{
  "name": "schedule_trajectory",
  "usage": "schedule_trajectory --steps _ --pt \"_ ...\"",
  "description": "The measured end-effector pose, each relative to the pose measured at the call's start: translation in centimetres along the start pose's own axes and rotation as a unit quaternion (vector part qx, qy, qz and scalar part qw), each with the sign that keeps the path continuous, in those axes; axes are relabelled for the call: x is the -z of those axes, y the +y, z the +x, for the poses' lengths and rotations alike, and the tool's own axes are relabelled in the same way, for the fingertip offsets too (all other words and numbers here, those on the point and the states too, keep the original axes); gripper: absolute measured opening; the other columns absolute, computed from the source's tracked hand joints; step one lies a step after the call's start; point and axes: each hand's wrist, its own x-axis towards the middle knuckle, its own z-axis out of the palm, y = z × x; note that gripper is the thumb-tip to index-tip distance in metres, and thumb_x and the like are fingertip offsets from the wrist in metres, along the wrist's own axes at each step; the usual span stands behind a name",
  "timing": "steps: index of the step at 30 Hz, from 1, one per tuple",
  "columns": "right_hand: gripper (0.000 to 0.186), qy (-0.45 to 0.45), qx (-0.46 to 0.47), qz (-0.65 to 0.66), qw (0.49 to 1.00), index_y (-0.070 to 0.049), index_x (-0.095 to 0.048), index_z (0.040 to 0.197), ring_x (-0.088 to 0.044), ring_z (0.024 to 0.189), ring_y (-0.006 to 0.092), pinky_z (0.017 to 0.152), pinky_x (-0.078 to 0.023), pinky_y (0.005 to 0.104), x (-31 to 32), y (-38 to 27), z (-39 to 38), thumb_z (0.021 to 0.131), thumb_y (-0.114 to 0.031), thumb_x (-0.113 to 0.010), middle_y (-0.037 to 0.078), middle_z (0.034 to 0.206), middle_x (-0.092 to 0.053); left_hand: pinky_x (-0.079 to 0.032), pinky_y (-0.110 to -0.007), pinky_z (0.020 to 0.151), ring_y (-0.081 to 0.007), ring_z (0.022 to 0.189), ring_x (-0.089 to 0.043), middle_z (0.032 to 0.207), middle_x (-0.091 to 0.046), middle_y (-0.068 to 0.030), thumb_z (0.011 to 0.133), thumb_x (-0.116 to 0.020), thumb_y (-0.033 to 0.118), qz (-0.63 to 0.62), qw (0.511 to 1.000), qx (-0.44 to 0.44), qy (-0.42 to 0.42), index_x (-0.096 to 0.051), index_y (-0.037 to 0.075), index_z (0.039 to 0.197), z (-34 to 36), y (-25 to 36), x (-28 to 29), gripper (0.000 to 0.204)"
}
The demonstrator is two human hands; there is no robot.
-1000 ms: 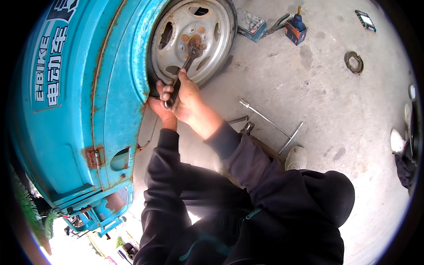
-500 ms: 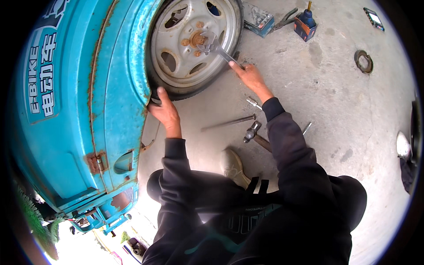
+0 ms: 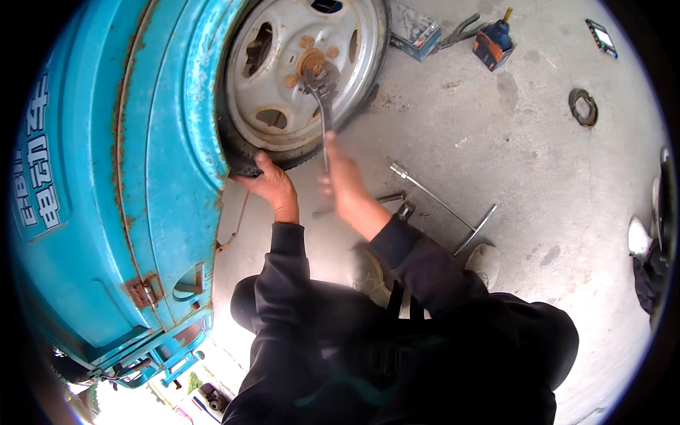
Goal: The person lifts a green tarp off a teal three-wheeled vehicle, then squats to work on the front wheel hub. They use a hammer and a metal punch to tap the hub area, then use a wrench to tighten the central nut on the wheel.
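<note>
Here we have one teal vehicle (image 3: pixel 170 142), its painted metal streaked with rust, and one wheel (image 3: pixel 280 95) in its arch: smooth grey metal inside a single black rubber tyre (image 3: pixel 301 156). On the concrete we count one T-shaped bar tool (image 3: pixel 435 197), bright and slim. And there's one steel wrench (image 3: pixel 324 106), its head up at the rusty hub (image 3: pixel 310 62)! Our right hand (image 3: pixel 348 180), blurred, is wrapped around its handle. Our left hand (image 3: pixel 273 185) has its thumb against the tyre's lower edge; its fingers are partly hidden, so we can't tell if they grip. Over to two boxes: one flat-sided carton (image 3: pixel 414 32), contents unseen, and one open carton (image 3: pixel 492 53) holding one blue bottle (image 3: pixel 499 32). Between them, one pair of dark pliers (image 3: pixel 459 32). Smaller now: one dark, rounded ring (image 3: pixel 574 108), and at least three rusty nuts (image 3: pixel 290 81) around the hub.
</note>
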Motion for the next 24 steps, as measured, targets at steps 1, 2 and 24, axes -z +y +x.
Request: schedule_trajectory --steps 1,2,24 --pt "0.075 0.000 -0.004 0.019 1.000 -0.002 -0.057 0.108 -0.045 0.060 0.0130 0.049 -0.036 0.0268 -0.7 0.4 -0.5 0.087 -0.074 -0.054 0.004 0.081 -0.052 -0.033 -0.042 0.109 -0.0307 0.127 -0.045 0.143 -0.040 -0.0272 0.087 -0.071 0.053 -0.005 1.000 -0.013 0.000 -0.024 -0.014 0.141 -0.1 0.1 -0.2 0.099" --pt "0.076 -0.018 0.007 0.008 1.000 0.000 -0.058 0.108 -0.046 0.058 0.0135 0.047 -0.037 0.0263 -0.5 0.2 0.1 0.088 -0.074 -0.053 0.004 0.079 -0.052 -0.033 -0.040 0.109 -0.0306 0.127 -0.045 0.142 -0.039 -0.0283 0.089 -0.069 0.051 0.015 1.000 0.010 -0.010 -0.023 -0.015 0.141 -0.4 -0.3 -0.1 0.096" --pt "0.086 0.068 0.252 -0.383 0.886 0.004 -0.066 0.070 -0.063 0.068 0.0328 0.069 -0.049 0.0438 7.5 -3.2 8.5 0.085 -0.079 -0.048 0.018 0.068 -0.065 -0.037 -0.034 0.110 -0.0231 0.129 -0.050 0.145 -0.051 -0.0152 0.095 -0.068 0.031 0.048 0.991 -0.002 -0.126 -0.048 -0.003 0.142 7.0 4.3 2.1 0.062"
